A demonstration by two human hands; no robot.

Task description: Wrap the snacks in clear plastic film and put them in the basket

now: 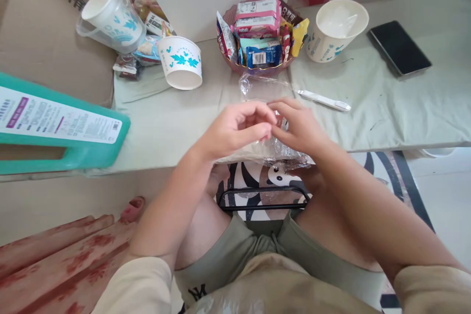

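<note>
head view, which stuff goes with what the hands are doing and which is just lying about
Likely in use:
clear plastic packaging by the left hand and right hand
perhaps the white-handled tool

Seemingly just lying about:
snack bowl
phone
teal container
right-hand paper cup

Clear plastic partly hidden by right grip; teal container cut off left

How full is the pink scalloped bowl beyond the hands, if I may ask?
The bowl is full: wrapped snacks pile above its rim.
</note>
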